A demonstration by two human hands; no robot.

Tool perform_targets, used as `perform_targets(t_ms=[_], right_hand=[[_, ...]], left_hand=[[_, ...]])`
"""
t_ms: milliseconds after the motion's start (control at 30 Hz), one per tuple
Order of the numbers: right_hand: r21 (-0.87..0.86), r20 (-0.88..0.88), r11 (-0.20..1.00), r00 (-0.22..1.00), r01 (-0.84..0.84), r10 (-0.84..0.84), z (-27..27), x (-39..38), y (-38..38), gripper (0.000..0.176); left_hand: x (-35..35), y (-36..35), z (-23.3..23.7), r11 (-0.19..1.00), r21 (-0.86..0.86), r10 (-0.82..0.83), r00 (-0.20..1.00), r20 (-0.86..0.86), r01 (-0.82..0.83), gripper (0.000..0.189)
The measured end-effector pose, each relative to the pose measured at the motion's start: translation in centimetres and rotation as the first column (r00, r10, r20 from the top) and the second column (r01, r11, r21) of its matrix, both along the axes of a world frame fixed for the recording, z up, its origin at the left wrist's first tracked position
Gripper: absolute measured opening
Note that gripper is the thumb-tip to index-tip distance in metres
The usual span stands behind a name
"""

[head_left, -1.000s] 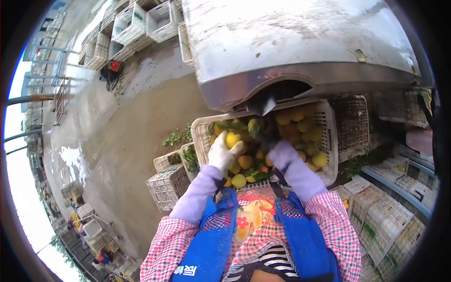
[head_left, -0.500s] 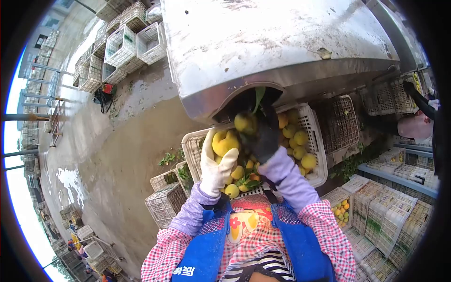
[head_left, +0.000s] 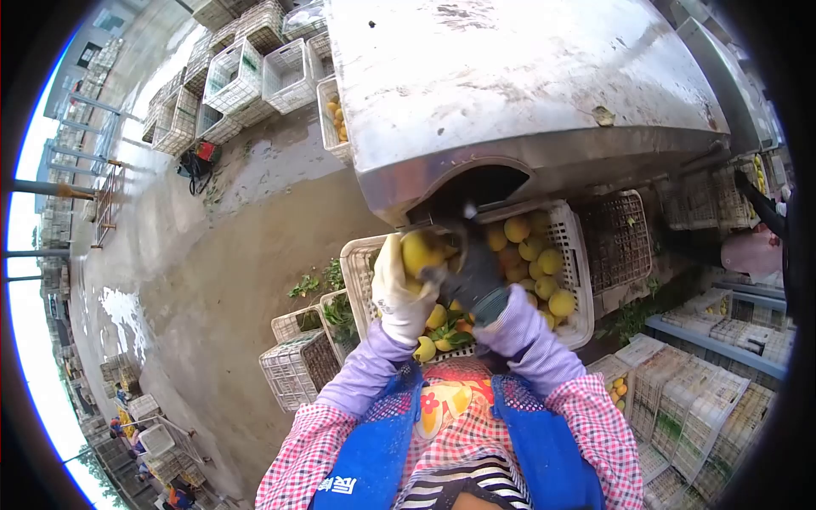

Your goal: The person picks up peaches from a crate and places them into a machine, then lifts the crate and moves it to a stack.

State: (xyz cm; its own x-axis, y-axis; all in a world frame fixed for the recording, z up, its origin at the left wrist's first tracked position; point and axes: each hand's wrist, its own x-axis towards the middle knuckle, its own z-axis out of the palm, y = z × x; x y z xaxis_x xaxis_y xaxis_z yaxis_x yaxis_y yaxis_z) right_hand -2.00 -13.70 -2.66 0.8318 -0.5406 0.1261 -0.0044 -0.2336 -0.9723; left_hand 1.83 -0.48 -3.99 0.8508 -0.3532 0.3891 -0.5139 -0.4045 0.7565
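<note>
My left hand point(head_left: 398, 289), in a white glove, is closed around a yellow peach point(head_left: 419, 252) over the left part of a white plastic crate point(head_left: 581, 280). Beside it my right hand point(head_left: 472, 276), in a dark glove, is smeared by motion, its fingers reaching to the peach; I cannot tell what it grips. Yellow peaches point(head_left: 533, 249) fill the right side of the crate, and green leaves point(head_left: 459, 337) lie among fruit at its near edge. Just beyond both hands is the dark arched opening point(head_left: 484, 189) of a metal machine.
The machine's dirty metal top point(head_left: 510, 76) spans the far side. Stacked white crates point(head_left: 234, 76) stand far left, with a crate of orange fruit point(head_left: 331, 119) nearer. More crates point(head_left: 680, 399) are stacked at right, where a person's dark sleeve point(head_left: 761, 204) shows. Leaves point(head_left: 304, 286) lie on the wet floor.
My right hand has drawn back from the machine opening toward my left hand; the peach and long leaf seen by it no longer show there. The view has shifted slightly.
</note>
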Motion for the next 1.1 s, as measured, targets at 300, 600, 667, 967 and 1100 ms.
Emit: perform_targets(t_ms=[300,600,667,967,1100], right_hand=[[-0.768,0.154,0.574,0.952,0.284,-0.264,-6.0,3.5,-4.5,0.077],[-0.504,-0.252,0.849,0.967,-0.158,0.031,-0.8,5.2,-5.5,0.093],[-0.543,-0.125,0.809,0.975,-0.223,0.185,1.3,0.8,-3.2,0.097],[-0.446,0.065,0.895,0.998,0.021,0.009,-0.9,-3.1,0.0,0.093],[-0.799,-0.037,0.588,0.967,0.123,-0.252,-4.1,1.4,-4.2,0.081]], left_hand=[[-1.5,-0.8,-1.5,0.971,-0.230,-0.018,0.934,-0.357,-0.070,0.063],[0.1,1.6,-6.0,0.588,-0.735,-0.651,0.341,-0.678,-0.337,0.067],[0.2,1.8,-3.2,0.794,-0.604,-0.506,0.631,-0.588,0.074,0.077],[0.0,-0.1,0.0,0.778,-0.554,-0.537,0.771,-0.343,0.295,0.066],[1.2,1.6,-0.3,0.688,-0.593,-0.313,0.566,-0.762,-0.419,0.038]])
